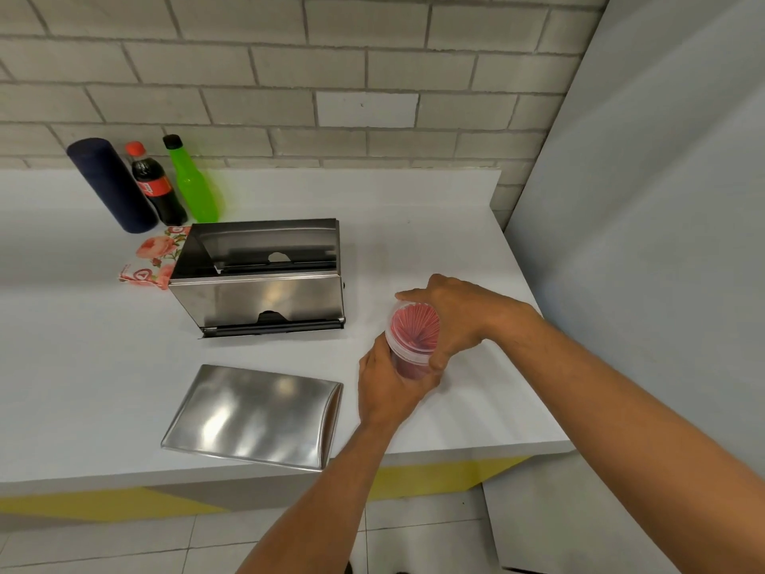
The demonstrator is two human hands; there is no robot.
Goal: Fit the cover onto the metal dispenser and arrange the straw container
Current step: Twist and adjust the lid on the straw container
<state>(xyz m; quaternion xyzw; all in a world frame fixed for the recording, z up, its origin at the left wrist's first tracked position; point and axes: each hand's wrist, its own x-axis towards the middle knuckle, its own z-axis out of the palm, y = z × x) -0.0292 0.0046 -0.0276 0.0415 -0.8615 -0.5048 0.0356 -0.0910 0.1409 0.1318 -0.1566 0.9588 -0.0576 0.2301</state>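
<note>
A clear plastic straw container [414, 331] full of red straws is held over the white counter [434, 250], right of centre. My left hand [387, 387] grips its lower body from the near side. My right hand [455, 316] wraps its lidded top from the right. The open metal dispenser [261, 279] stands at the counter's middle, its inside empty and facing up. Its shiny metal cover [252, 416] lies flat near the front edge, apart from the dispenser and just left of my left hand.
A dark blue cylinder [109, 184], a cola bottle [155, 186] and a green bottle [194, 184] stand at the back left by the brick wall. A floral napkin pack [155, 258] lies behind the dispenser's left side. A grey panel [641, 242] bounds the counter on the right.
</note>
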